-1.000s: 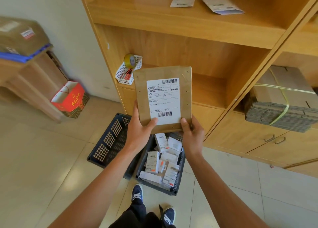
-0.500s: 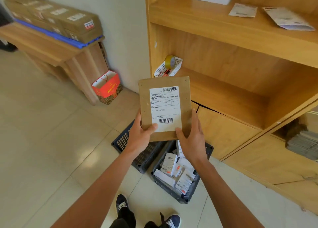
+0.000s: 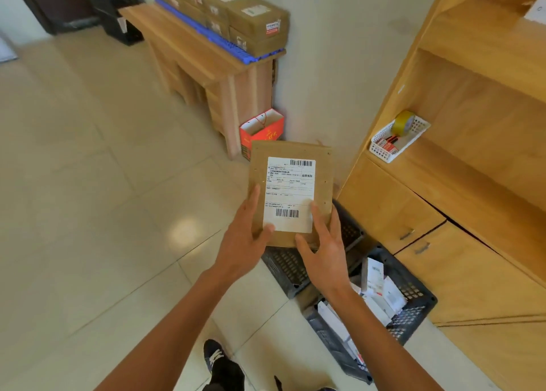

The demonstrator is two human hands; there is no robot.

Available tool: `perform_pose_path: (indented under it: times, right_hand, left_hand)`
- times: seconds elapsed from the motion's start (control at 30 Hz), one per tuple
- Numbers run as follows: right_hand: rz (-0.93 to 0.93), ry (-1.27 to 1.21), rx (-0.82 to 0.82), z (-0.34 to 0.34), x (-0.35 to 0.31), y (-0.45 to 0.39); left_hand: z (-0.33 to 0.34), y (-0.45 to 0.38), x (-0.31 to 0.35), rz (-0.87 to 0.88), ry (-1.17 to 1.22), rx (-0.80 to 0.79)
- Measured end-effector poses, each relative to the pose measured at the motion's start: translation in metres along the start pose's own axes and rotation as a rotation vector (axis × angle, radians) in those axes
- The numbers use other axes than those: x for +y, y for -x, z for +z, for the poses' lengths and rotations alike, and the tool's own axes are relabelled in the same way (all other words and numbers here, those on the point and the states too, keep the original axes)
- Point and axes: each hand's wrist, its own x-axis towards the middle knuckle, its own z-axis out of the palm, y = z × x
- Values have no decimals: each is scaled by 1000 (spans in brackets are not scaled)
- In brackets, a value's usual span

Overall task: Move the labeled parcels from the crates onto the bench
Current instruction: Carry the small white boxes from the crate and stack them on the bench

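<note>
Holding a flat brown parcel (image 3: 291, 194) by its lower edge, the left hand (image 3: 242, 243) has its thumb on the label face and fingers behind, and the right hand (image 3: 325, 251) pinches the opposite corner the same way, so both are clamped on it. It is carried upright in the air above the near crate (image 3: 295, 268), label toward the person. Beside it a second crate (image 3: 413, 308) holds many small white boxes (image 3: 381, 290), so plenty looks left to move. Across the tiled floor (image 3: 88, 183) stands the wooden bench (image 3: 189, 48), where a row of labeled cartons (image 3: 236, 15) already sits on a blue tray (image 3: 224, 42) against the wall; this parcel is partway there, not yet set down
</note>
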Motion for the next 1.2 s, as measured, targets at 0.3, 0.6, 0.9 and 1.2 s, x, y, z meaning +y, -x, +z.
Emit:
perform_pose_path:
  times: [0.3,0.6,0.9,1.2]
  right_hand:
    - [-38,52,-133,116,-99,-47]
    - [-149,22,-215,185,-155,-117]
    - [-223,-71,-278,234,-167,-252]
    - [-349,-32,-453,280,-193,-376]
  left_hand:
    - [-127,-22,-91,-44,-46,97]
    - [-205,-63,-133,-107,2,216]
    - [-244,-175,-166,-134,-54,243]
    - [-290,-276,-188,-198,-78,324]
